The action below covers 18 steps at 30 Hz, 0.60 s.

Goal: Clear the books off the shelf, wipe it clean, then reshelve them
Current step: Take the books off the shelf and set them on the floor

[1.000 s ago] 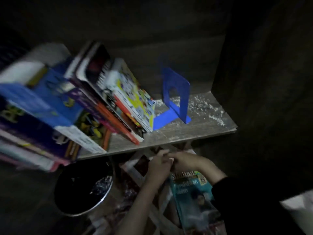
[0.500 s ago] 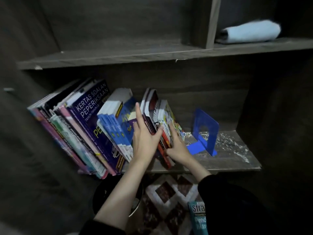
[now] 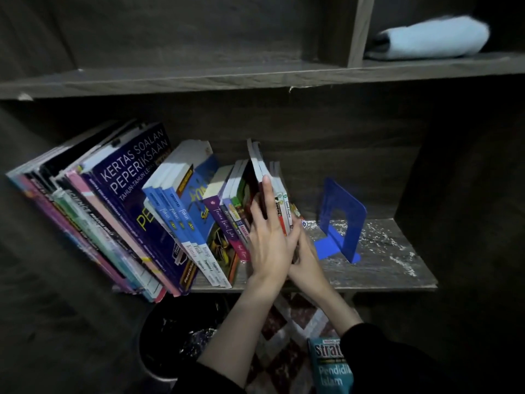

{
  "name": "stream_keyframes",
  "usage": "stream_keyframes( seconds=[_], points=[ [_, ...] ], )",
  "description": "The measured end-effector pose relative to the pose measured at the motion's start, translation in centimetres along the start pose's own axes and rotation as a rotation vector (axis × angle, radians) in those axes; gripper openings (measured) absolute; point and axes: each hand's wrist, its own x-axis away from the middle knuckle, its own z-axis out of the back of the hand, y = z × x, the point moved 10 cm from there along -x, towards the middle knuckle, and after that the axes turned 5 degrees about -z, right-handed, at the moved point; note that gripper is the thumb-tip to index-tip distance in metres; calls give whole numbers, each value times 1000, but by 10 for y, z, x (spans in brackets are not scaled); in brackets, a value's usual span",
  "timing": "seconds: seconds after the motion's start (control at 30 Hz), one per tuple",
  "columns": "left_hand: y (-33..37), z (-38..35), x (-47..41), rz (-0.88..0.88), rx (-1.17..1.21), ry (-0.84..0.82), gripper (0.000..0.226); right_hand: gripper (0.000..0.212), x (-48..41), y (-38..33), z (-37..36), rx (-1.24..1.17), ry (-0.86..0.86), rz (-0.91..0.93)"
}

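Books (image 3: 159,211) fill the left and middle of the lower shelf (image 3: 383,268), a long row leaning to the left. My left hand (image 3: 267,245) lies flat against the thin books at the row's right end, fingers straight, forefinger reaching up a dark cover. My right hand (image 3: 305,260) is pressed to the far side of that same small bunch, mostly hidden behind the left, so I cannot tell whether its fingers curl round anything.

A blue bookend (image 3: 341,220) stands just right of the row, on bare board flecked with white dust. One book (image 3: 331,365) lies on the floor by my sleeve, so clearing seems barely begun. Nearly the whole row has yet to come off. A rolled pale cloth (image 3: 431,38) rests on the upper shelf – wiping and reshelving are all ahead.
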Motion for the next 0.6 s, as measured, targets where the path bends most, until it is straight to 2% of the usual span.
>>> stream_keyframes(
  seconds=[0.17, 0.3, 0.43, 0.6],
  points=[
    [-6, -11, -2, 68, -36, -48, 107, 93, 0, 8, -2, -11, -38, -18],
    [-14, -17, -2, 168, -74, -76, 85, 91, -1, 9, -5, 36, -66, 2],
    [-27, -16, -2, 276, -91, -51, 69, 89, -3, 7, -11, 60, -69, 38],
    [-30, -15, -1, 315, 1, 25, 58, 92, 1, 9, -13, 75, -93, 52]
  ],
)
